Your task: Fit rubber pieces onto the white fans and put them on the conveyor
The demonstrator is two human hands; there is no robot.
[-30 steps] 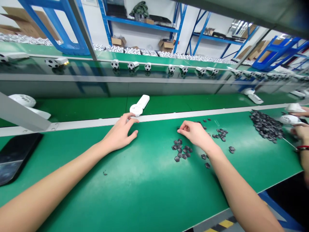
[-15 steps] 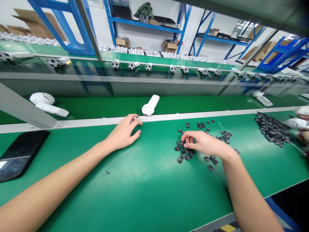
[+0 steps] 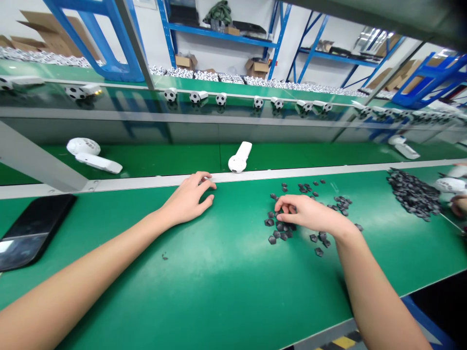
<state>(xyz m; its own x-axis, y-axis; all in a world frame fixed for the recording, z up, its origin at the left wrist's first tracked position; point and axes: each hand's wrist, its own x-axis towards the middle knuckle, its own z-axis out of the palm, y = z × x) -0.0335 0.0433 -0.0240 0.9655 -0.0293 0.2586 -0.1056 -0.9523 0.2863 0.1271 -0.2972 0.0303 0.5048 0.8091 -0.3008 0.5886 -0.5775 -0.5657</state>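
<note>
While the left hand is held near the centre of the head view, its fingers loosely spread with nothing between them, the right hand bends over black pentagonal pieces right of centre. Its fingers are curled, thumb and forefinger only narrowly apart; whether they grip a piece cannot be told. The pieces lie in loose clusters on the green worktop, around that hand on several sides. A dense black pile sits at the right of the frame, near a co-worker's hand at the very edge. Beside the left fingertips runs a pale rail; past it, on a green strip, lie white round-headed parts with handles, at upper centre, upper left and upper right. A smartphone lies flat at the left edge. Across the upper frame, football-patterned parts stand in a row on a glossy ledge.
</note>
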